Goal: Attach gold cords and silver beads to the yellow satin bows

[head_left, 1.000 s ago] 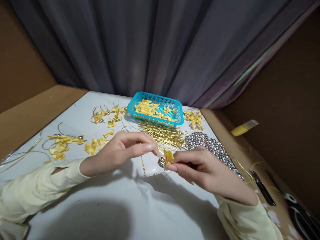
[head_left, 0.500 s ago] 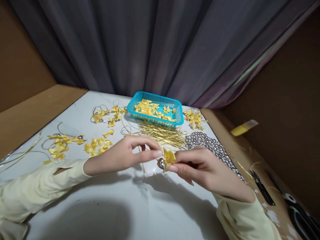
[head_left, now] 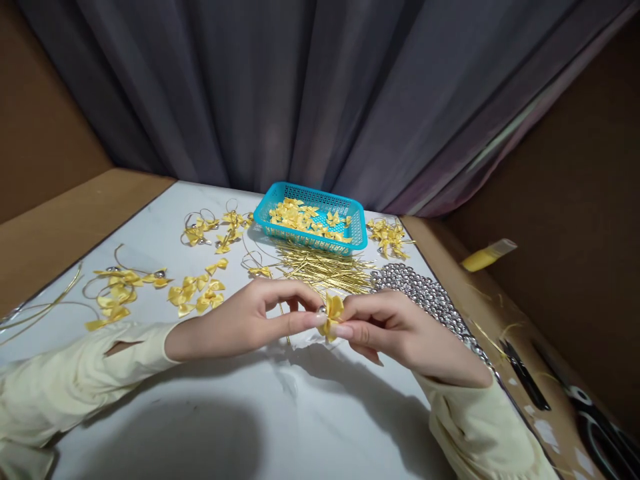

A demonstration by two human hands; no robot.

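Between my two hands, above the white table top, is a yellow ribbon bow (head_left: 333, 315). My right hand (head_left: 400, 330) pinches the bow from the right between thumb and fingers. From the other side, my left hand (head_left: 265, 310) is closed with thumb and forefinger on a small silver bell (head_left: 321, 309) at the bow's left side. Most of the bell is hidden by the fingertips. A pile of gold twist ties (head_left: 325, 270) lies just behind the hands, and a heap of silver bells (head_left: 420, 290) spreads behind my right hand.
A blue basket (head_left: 363, 230) with yellow bows stands at the back. Finished-looking bows with bells and loops (head_left: 120, 287) lie at left; more bows (head_left: 389, 237) lie back right. Black-handled scissors (head_left: 600, 427), a black cutter (head_left: 525, 377) and a yellow tube (head_left: 487, 255) are at right.
My left thumb and forefinger have closed on the bell, which was showing beside the bow. The bow has turned and shifted slightly left, with my right hand still holding it.
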